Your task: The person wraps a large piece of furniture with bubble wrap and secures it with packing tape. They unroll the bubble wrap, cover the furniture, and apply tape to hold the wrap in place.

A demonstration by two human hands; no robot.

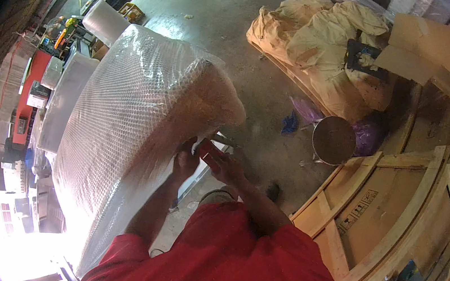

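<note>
A large bulky item wrapped in bubble wrap (123, 93) stands in front of me and to the left, its near corner by my hands. My right hand (228, 170) is closed round a red tool (210, 154) that looks like a tape dispenser. A pale rounded part, perhaps a tape roll, shows at its left end. Close beside it, against the edge of the bubble wrap, my left hand (185, 162) has its fingers bent inward. What those fingers grip is hidden. Below the wrap, a white panel or leg (192, 184) shows.
At right lie wooden crate frames (363, 215) and a round-topped stool (334, 140). Farther off, tan cloth covers (323, 45) drape a pile next to a cardboard sheet (419, 46). Blue and purple plastic scraps (290, 123) lie on the floor. A bubble wrap roll (105, 21) stands far left.
</note>
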